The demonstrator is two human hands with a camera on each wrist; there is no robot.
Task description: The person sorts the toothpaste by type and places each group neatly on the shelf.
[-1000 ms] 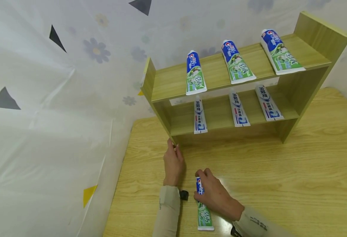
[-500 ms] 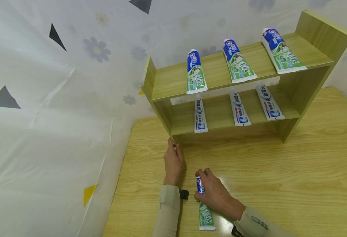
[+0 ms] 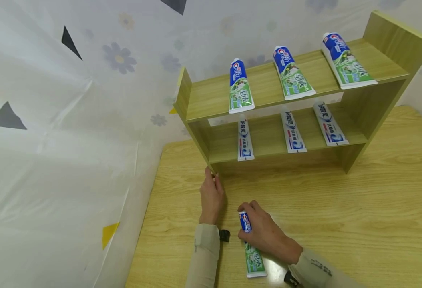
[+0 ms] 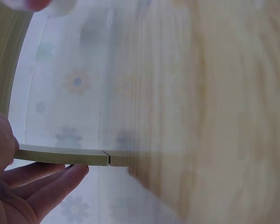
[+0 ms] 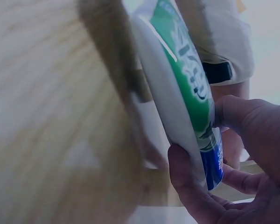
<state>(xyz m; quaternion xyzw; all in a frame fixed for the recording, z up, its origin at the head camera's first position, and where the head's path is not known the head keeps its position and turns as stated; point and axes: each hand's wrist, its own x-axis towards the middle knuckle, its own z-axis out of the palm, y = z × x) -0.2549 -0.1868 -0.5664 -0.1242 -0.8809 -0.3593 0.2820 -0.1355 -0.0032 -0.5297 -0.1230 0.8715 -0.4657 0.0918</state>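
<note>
My right hand [image 3: 268, 234] grips a blue and green toothpaste tube [image 3: 255, 262] near its cap end, low over the front of the table. In the right wrist view, thumb and fingers pinch both sides of this tube [image 5: 189, 86]. Its cap end is partly hidden by the hand in the head view. My left hand [image 3: 211, 200] holds the lower front corner of the wooden shelf [image 3: 199, 138]. In the left wrist view, the thumb and fingers lie on opposite faces of the shelf's side panel [image 4: 65, 156].
Three blue and green toothpaste tubes [image 3: 294, 76] lie along the top board, spaced apart. Three thinner white toothpaste tubes [image 3: 294, 134] lie on the board below. The shelf stands on a wood-grain table [image 3: 340, 216] beside a flower-patterned wall covering [image 3: 121, 100].
The right hand and its toothpaste tube have shifted slightly right and forward. The left hand stays on the shelf corner. The head view has moved a little.
</note>
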